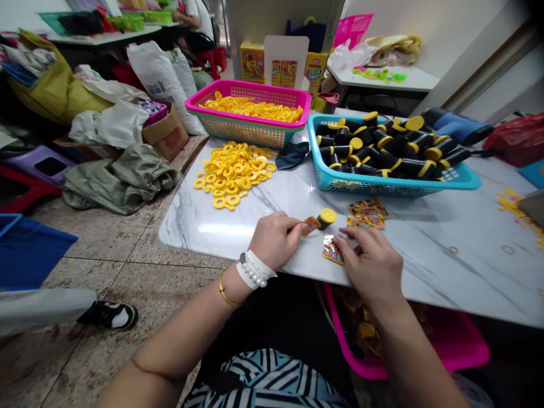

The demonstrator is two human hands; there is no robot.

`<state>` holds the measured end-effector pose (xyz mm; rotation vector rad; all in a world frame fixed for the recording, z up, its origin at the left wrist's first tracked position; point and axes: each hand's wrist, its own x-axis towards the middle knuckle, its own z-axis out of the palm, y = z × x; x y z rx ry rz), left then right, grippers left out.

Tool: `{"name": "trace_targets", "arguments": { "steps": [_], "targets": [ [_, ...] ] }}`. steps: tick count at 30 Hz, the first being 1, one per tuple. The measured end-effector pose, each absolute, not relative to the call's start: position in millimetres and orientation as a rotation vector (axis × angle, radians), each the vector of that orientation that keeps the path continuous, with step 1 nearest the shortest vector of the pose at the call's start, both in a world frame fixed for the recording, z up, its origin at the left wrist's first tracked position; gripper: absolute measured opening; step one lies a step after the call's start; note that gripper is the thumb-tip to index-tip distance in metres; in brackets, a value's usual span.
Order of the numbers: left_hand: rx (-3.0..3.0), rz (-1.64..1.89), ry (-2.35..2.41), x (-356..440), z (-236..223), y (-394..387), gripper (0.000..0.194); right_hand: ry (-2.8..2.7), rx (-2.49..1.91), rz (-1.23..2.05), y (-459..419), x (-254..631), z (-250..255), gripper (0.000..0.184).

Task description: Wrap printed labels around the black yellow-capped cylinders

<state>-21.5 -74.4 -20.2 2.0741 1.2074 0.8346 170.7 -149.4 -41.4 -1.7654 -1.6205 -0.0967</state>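
Observation:
My left hand [276,241] is closed, pinching a small orange printed packet [311,226] between thumb and fingertips. Right beside that packet stands a short black tube with a yellow cap [327,218]. My right hand [376,263] has its thumb on a second printed packet [332,252] at the table's near edge, its fingers curled over it. Several more such packets lie in a small pile [368,213] just beyond the right fingers.
A blue basket [382,184] full of black tubes with yellow caps stands behind the hands. Yellow ring pieces [236,170] are heaped at left, before a pink basket [255,85] of more. Below the marble-patterned table [204,226] sits a pink bin [463,345]. A dark cloth [293,155] lies between baskets.

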Motion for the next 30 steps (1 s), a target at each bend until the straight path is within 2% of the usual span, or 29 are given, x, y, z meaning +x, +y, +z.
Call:
{"name": "trace_targets", "arguments": {
  "steps": [3, 7, 10, 17, 26, 30],
  "targets": [
    [2.057, 0.798, 1.110, -30, -14, -77, 0.021, -1.548, -1.715, -0.115, -155, 173, -33, 0.029],
    [2.082, 0.608, 0.868, -35, -3, -87, 0.022, -1.613, -1.557, 0.560, -166, 155, -17, 0.024],
    [1.957, 0.700, 0.958, -37, -2, -101, 0.016, -1.508, -1.523, 0.800, -171, 138, -18, 0.039],
    [1.490, 1.145, 1.159, -46, -7, -156, 0.023, -1.277, -1.546, 0.632, -180, 119, -30, 0.048],
    [1.482, 1.368, 1.207, -45, -9, -167, 0.008, -1.417, -1.503, 0.506, -187, 112, -35, 0.040],
    [1.543, 1.313, 1.204, -46, -9, -164, 0.008, -1.490, -1.457, 0.464, -185, 109, -37, 0.038]
  ]
}}
